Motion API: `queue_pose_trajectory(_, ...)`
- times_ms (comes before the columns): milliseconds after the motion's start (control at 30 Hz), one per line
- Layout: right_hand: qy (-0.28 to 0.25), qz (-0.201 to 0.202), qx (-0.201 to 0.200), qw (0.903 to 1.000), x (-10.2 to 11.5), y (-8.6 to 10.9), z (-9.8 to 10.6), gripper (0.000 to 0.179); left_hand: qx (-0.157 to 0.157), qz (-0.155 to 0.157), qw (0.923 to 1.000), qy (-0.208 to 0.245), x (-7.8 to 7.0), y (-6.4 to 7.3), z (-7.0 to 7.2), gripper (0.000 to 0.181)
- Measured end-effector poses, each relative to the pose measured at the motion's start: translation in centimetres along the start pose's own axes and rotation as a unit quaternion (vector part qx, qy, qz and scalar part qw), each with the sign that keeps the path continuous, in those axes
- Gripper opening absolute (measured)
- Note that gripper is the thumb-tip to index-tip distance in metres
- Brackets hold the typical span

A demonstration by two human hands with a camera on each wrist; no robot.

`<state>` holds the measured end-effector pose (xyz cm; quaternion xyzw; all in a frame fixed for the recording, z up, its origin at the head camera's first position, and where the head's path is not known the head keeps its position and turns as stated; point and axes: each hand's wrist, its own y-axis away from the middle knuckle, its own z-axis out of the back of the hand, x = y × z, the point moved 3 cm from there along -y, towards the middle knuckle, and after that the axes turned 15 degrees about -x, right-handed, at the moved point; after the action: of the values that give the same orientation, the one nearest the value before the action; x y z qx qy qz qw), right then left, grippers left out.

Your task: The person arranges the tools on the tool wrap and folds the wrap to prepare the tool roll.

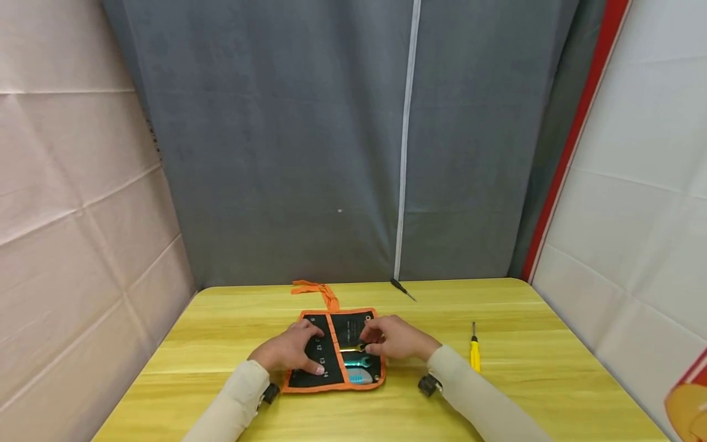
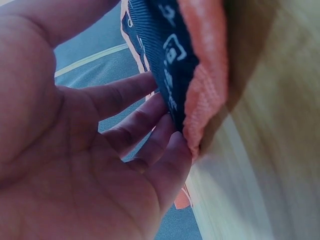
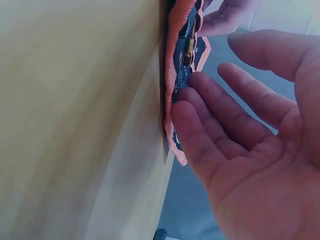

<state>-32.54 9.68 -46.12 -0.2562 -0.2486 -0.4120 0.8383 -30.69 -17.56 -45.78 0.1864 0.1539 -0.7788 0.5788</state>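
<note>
A black fabric tool pouch (image 1: 298,379) with orange edging lies unfolded on the table, white numbers printed on its left panel. My left hand (image 1: 293,348) rests on that panel, thumb apart from the fingers; in the left wrist view its fingertips touch the pouch. Tucked into the right panel are a gold wrench (image 1: 352,349), a teal wrench (image 1: 358,363) and a light blue and grey tool (image 1: 360,376). My right hand (image 1: 399,337) is over the right edge beside the gold wrench. In the right wrist view its fingertips meet the pouch, the thumb standing apart with nothing pinched.
Behind the pouch trails an orange tie strap (image 1: 331,299). A yellow-handled screwdriver (image 1: 475,356) lies to the right, near my right sleeve. Close to the table's back edge is a small black screwdriver (image 1: 399,286). A grey curtain (image 1: 287,153) hangs behind the wooden table (image 1: 221,319).
</note>
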Motion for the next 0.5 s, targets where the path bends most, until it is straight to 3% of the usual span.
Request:
queue_pose_trajectory(267, -0.026, -0.008, -0.019, 0.9994, -0.3, 1.1, 0.7, 0.018, 0.004, 0.006, 1.0000, 0.006, 0.2, -0.1, 0.0, 0.076)
queue_pose_trajectory(500, -0.014, -0.012, -0.032, 0.9993, -1.0, 2.3, 1.6, 0.016, 0.000, 0.002, 1.0000, 0.002, 0.2, 0.0, -0.1, 0.077)
